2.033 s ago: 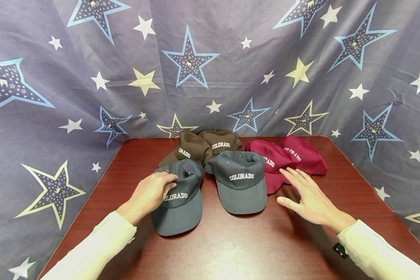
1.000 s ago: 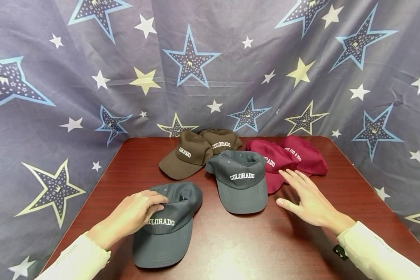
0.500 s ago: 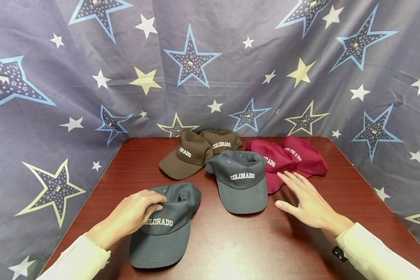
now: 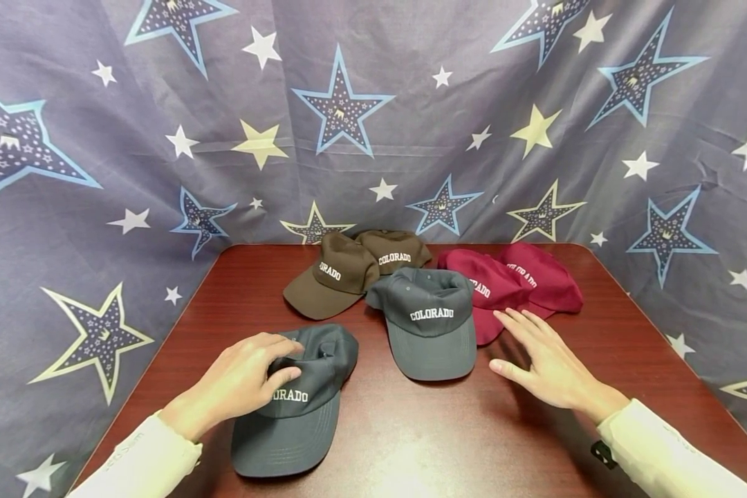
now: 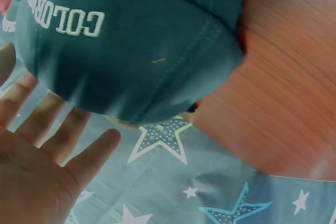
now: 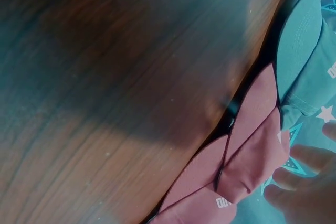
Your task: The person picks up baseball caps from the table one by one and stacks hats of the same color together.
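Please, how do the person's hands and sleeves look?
The left hand and right hand are bare, without gloves. The left sleeve and right sleeve are pale cream with faint marks and reach the wrists. A small black item, too unclear to identify, shows at the right cuff.

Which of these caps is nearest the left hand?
The front-left gray cap: the left hand is at its crown, while the second gray cap, brown caps and red caps lie farther back.

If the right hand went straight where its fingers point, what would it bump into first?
Probably the nearer red cap. The right hand has its fingers aimed that way, but it might pass over the top: its height is hard to tell.
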`<state>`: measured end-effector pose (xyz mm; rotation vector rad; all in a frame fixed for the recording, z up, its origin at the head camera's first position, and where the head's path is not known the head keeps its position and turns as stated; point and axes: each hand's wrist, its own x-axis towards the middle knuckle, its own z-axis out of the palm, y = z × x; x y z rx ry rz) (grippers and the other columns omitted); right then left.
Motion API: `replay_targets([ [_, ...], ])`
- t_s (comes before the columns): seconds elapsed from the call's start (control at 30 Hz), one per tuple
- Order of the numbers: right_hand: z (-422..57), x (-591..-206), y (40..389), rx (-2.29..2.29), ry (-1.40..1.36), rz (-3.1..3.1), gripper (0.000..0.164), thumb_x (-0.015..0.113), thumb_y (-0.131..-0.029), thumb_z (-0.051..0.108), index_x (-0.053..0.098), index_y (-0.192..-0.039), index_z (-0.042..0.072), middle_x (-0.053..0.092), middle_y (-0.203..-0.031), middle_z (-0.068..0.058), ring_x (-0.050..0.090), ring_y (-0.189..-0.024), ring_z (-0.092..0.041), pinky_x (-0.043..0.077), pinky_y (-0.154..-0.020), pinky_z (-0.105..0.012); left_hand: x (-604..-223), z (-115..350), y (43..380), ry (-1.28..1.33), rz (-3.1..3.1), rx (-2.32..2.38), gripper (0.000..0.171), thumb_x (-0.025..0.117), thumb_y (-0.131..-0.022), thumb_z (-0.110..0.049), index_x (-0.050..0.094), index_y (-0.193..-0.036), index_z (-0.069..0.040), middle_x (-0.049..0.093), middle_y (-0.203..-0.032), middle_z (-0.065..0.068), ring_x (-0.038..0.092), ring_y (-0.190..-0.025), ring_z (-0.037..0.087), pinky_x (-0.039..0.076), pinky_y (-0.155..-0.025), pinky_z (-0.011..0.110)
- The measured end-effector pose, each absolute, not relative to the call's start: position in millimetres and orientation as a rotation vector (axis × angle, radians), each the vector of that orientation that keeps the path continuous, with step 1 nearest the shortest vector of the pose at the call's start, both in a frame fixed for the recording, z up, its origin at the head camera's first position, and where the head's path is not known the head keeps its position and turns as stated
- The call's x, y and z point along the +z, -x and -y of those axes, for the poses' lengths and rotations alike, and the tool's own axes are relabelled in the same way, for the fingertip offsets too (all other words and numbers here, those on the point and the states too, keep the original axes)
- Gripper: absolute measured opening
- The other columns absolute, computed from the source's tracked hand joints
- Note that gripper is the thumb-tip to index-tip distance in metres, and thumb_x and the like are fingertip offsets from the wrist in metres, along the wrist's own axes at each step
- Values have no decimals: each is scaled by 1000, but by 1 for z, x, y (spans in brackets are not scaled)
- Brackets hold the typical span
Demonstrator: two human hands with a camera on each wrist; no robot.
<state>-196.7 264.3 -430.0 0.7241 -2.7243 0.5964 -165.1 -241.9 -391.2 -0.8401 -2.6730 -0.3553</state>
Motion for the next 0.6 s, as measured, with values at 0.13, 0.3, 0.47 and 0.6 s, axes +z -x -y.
replay_targets([
  [0.13,-263,-431,196,582,-727,2718,84,74,-90,53,40,-158,17,40,-159,-18,30,-146,-45,28,-114,-63,-388,233,169,838,2644,-355,35,80,-90,-32,73,-121,-16,71,-117,-1,67,-112,20,55,-92,45],
  [0.3,-260,-431,195,592,-722,2717,87,75,-88,56,41,-158,18,40,-159,-16,30,-147,-43,30,-113,-64,-382,216,175,828,2626,-342,42,78,-91,-36,71,-124,-13,71,-118,2,67,-112,23,55,-93,46],
  [0.47,-257,-429,194,622,-713,2710,92,79,-84,57,41,-158,19,40,-160,-11,31,-148,-38,32,-113,-63,-374,195,179,819,2610,-370,44,80,-90,-36,70,-126,-12,70,-121,4,66,-114,25,54,-94,48],
  [0.6,-253,-428,196,640,-734,2690,92,80,-84,57,40,-159,21,39,-160,-10,32,-148,-35,33,-113,-61,-368,179,180,818,2620,-382,49,79,-91,-36,67,-130,-11,68,-126,6,63,-120,27,53,-96,49],
])
